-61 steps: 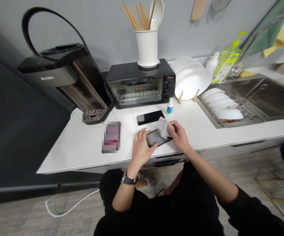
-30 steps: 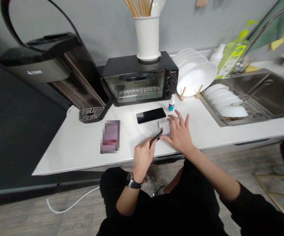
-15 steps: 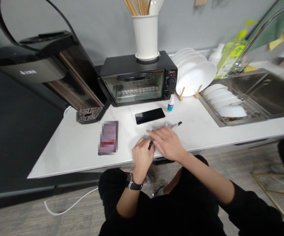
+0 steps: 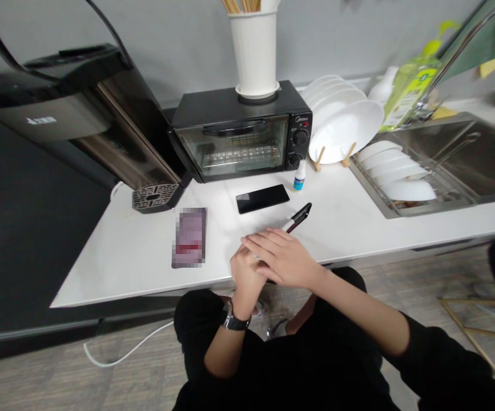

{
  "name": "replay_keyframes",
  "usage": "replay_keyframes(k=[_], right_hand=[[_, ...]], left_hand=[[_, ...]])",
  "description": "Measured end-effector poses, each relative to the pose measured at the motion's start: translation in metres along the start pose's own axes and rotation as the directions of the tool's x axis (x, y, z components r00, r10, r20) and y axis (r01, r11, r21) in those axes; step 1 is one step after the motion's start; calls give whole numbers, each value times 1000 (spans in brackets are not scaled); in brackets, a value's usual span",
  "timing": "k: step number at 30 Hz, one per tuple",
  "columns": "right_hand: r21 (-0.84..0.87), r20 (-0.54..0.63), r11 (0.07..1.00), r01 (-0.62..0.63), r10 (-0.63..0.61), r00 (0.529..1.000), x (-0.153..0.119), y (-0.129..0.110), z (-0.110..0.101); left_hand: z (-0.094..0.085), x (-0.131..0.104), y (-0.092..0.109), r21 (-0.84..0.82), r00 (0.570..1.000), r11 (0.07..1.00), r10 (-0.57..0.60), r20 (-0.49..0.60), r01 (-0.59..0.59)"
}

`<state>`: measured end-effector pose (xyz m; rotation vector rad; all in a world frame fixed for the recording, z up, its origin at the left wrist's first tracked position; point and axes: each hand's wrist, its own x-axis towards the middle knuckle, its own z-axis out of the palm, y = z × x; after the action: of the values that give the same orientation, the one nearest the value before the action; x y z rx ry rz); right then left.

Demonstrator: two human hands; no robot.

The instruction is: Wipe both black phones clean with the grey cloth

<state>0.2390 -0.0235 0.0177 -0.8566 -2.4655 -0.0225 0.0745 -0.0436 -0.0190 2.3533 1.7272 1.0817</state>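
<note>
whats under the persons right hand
The right hand lies over part of the left hand and a black phone, whose far end sticks out. A pale scrap, likely cloth, shows against it. The phone's near end and the left hand's grip are covered.

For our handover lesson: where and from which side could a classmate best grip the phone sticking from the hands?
Probably by the long edges at the far end of the phone, coming from the person's right. That end juts beyond the right hand, pointing away and right, while the rest is mostly hidden.
</note>
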Motion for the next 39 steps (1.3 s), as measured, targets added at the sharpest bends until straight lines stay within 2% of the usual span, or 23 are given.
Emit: replay_keyframes(k=[2,4,5,7,9,11,13,15,16,17,19,21,22,23,24,26,28,30,32,34,36,37,39], right_hand=[[-60,-65,985,-164,160,985,2,15,-5],[-113,-161,916,-385,366,917,5,27,-9],[-119,-181,893,-434,410,894,7,26,-10],[-88,-133,932,-350,338,932,10,15,-8],[-29,-57,990,-135,133,989,12,2,-3],[-24,-46,999,-21,20,999,12,0,-1],[-90,-130,982,-165,153,980,11,10,-1],[-126,-230,912,-391,356,906,11,17,-2],[-119,-245,893,-433,396,885,12,15,-1],[-99,-226,910,-404,374,899,13,11,0],[-35,-136,982,-187,180,974,14,-1,3],[6,-60,1000,-21,21,998,15,-4,2],[-4,-50,999,-47,47,998,16,1,0],[-33,-62,990,-135,133,989,16,7,-3],[-67,-95,961,-268,261,961,17,15,-6],[-102,-129,906,-411,397,909,17,24,-11],[-76,-83,941,-329,322,943,17,19,-11],[-5,-16,991,-133,133,991,16,9,-8],[27,3,999,-36,36,999,15,8,-7],[-23,-42,987,-157,156,987,15,18,-8],[-59,-116,937,-345,337,934,16,27,-8],[-48,-142,924,-379,370,918,16,27,-7],[21,-141,959,-283,283,949,17,19,-2]], left_hand=[[-1,1,2,-14,1000,1000,-12,-6,12],[-2,2,4,-36,1000,999,-25,0,25],[-2,2,5,-40,999,999,-32,4,32],[-1,2,4,-17,999,999,-35,8,35],[1,1,2,28,1000,999,-24,3,24],[1,-1,1,40,1000,999,-10,-1,10],[0,0,2,1,1000,1000,-10,-1,10],[-1,1,4,-38,1000,999,-29,7,29],[-1,2,5,-40,999,998,-38,13,39],[-1,2,5,-26,999,999,-47,17,47],[1,1,3,21,998,998,-59,20,59],[1,-1,2,51,998,997,-56,18,55],[1,-1,2,42,999,998,-49,18,48],[1,-1,2,17,999,999,-40,17,40],[0,-1,3,-15,999,999,-29,14,30],[0,1,4,-53,1000,998,-28,2,28],[0,1,3,-18,999,999,-48,3,48],[2,1,2,44,998,998,-53,19,52],[2,1,2,52,999,998,-31,24,30],[1,2,3,5,1000,1000,-14,18,14],[1,4,5,-28,1000,999,-27,11,27],[0,5,6,-21,999,999,-42,15,42],[1,6,6,38,997,997,-62,46,60]])
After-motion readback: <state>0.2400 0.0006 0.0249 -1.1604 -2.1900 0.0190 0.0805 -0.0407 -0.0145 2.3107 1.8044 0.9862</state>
